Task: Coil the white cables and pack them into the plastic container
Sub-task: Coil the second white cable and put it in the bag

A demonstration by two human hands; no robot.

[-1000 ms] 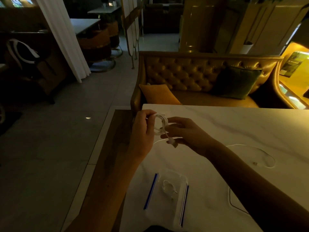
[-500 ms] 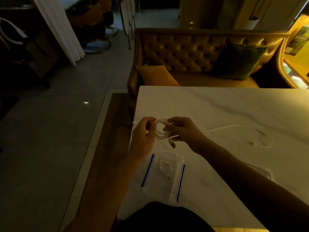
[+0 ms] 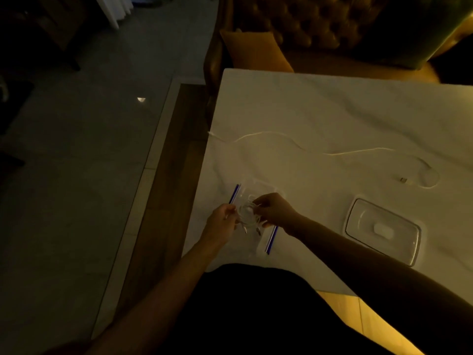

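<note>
A coiled white cable (image 3: 247, 214) is held between both hands just above the clear plastic container (image 3: 258, 190) with blue clip handles. My left hand (image 3: 222, 221) pinches the coil's left side. My right hand (image 3: 274, 209) pinches its right side. Two plug ends dangle below the coil. A second white cable (image 3: 332, 152) lies uncoiled across the white marble table (image 3: 320, 111), its plug end at the right. The hands hide whatever lies inside the container.
The container's clear lid (image 3: 382, 229) lies on the table to the right. The table's left edge runs beside a wooden floor strip. A tufted leather sofa (image 3: 307, 29) with an orange cushion (image 3: 253, 51) stands behind the table.
Both hands have brought the coiled cable down and toward me, from above the table to just over the container. The view has tilted downward, and the lid is now in sight.
</note>
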